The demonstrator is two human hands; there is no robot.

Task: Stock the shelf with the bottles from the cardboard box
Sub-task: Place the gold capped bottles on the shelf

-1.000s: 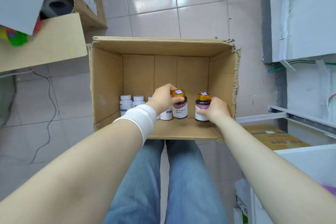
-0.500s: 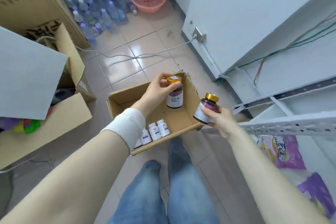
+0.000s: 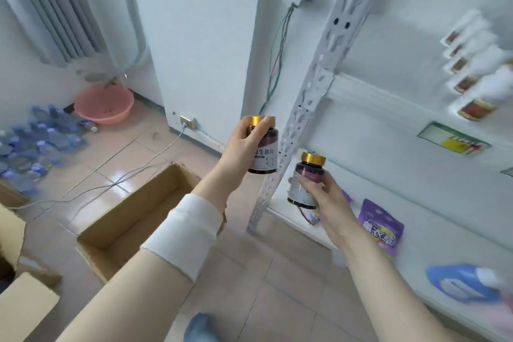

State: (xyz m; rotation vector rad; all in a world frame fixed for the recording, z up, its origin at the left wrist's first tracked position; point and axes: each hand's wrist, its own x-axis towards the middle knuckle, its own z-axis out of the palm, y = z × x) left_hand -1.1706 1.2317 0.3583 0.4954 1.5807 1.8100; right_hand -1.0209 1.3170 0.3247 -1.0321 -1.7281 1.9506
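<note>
My left hand point(image 3: 243, 144) grips a dark bottle with a gold cap and white label point(image 3: 265, 154), held upright in front of the shelf's perforated white post point(image 3: 305, 108). My right hand point(image 3: 323, 197) grips a second dark gold-capped bottle point(image 3: 305, 180), lower and just inside the white shelf point(image 3: 388, 189). The open cardboard box point(image 3: 130, 219) sits on the floor below my left forearm; its contents are hidden from this angle.
Purple pouches point(image 3: 380, 228) and a blue detergent bottle point(image 3: 460, 286) lie on the lower shelf board. White bottles point(image 3: 472, 83) lie in a row on the upper shelf. A pink basin point(image 3: 104, 105), several water bottles point(image 3: 36, 144) and cables are on the tiled floor.
Both hands lifted the two bottles out of the box and carried them up and right to the shelf. My view swung from the box up to the shelf.
</note>
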